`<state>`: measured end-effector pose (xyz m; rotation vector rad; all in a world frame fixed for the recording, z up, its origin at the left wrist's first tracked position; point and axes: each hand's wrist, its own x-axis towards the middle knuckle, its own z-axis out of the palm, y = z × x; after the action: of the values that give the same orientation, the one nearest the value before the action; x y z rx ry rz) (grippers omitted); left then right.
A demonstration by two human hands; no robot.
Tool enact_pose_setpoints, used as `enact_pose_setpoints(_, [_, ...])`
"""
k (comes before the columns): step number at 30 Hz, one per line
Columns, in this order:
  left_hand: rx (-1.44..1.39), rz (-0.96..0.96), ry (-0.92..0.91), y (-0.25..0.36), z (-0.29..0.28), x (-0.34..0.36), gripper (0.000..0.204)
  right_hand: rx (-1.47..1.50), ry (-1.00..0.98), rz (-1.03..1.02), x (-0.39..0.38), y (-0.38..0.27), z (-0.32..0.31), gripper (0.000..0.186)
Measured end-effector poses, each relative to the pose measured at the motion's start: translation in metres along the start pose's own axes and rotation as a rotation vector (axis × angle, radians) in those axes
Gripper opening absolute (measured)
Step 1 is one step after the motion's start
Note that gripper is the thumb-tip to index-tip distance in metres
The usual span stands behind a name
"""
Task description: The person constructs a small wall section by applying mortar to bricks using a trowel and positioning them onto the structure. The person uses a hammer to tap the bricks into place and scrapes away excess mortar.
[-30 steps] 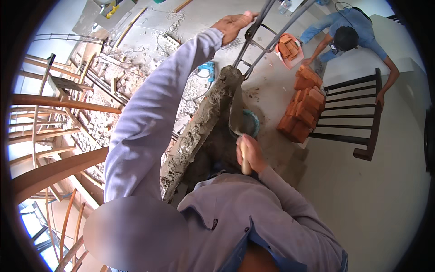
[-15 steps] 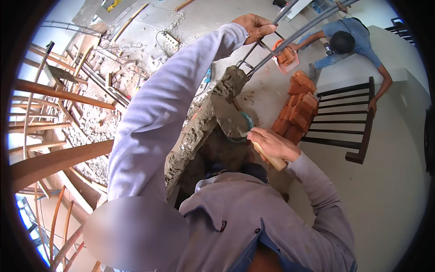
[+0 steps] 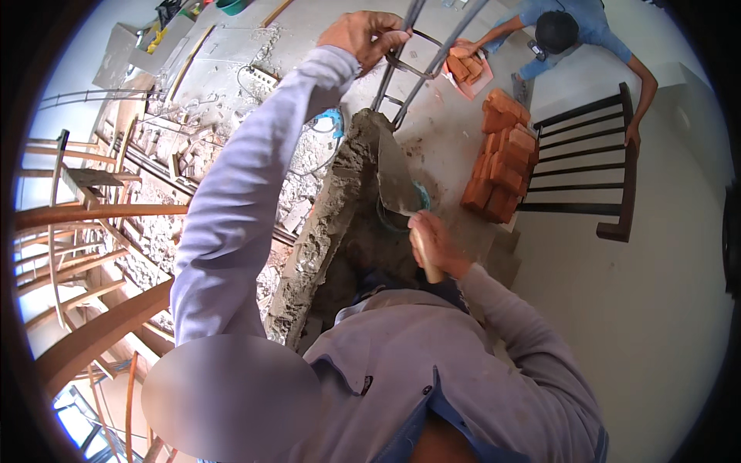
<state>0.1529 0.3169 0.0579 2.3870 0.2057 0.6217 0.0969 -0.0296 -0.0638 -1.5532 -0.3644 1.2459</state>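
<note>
My left hand [image 3: 361, 38] is closed on the rebar cage [image 3: 401, 68], its fingers at a rod near a wire stirrup. The cage rises from the far end of a narrow wall [image 3: 312, 251] topped with rough wet mortar. In my right hand [image 3: 441, 245] is the wooden handle of a trowel, gripped with the fingers wrapped round it. The grey trowel blade [image 3: 397, 179] points away from me, tilted along the wall's right side near its far end; whether it touches the mortar I cannot tell. Behind and below the blade, a teal-rimmed bucket [image 3: 421, 196] is partly hidden.
Stacked orange bricks [image 3: 505, 162] stand right of the wall, beside a dark railing [image 3: 583, 166]. Beyond, a co-worker [image 3: 567, 35] reaches one hand to bricks on a pinkish tray [image 3: 472, 77], the other to the railing. Wooden beams [image 3: 108, 324] and rubble [image 3: 154, 231] lie left.
The trowel has swung left toward the wall, and its blade has turned from broad side up to a steeper tilt. My left hand stays on the rebar while the view has shifted.
</note>
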Motion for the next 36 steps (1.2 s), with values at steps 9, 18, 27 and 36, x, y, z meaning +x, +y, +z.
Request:
enact_pose_setpoints(9, [-0.054,0.050,-0.032,-0.010,-0.001,0.000,0.029,0.313,0.040,0.096,0.011,0.084,0.022,0.032])
enact_pose_setpoints(18, [-0.020,0.101,-0.074,-0.006,-0.003,0.020,0.024,-1.925,0.288,-0.699,0.015,-0.166,-0.014,0.035])
enact_pose_setpoints(27, [0.088,0.014,-0.099,0.012,-0.014,0.017,0.016,-2.485,0.086,-0.616,0.117,-0.179,0.063,0.014])
enact_pose_setpoints(36, [0.064,0.025,-0.135,0.011,-0.014,0.021,0.015,-2.450,-0.153,-0.878,0.046,-0.163,0.095,0.011])
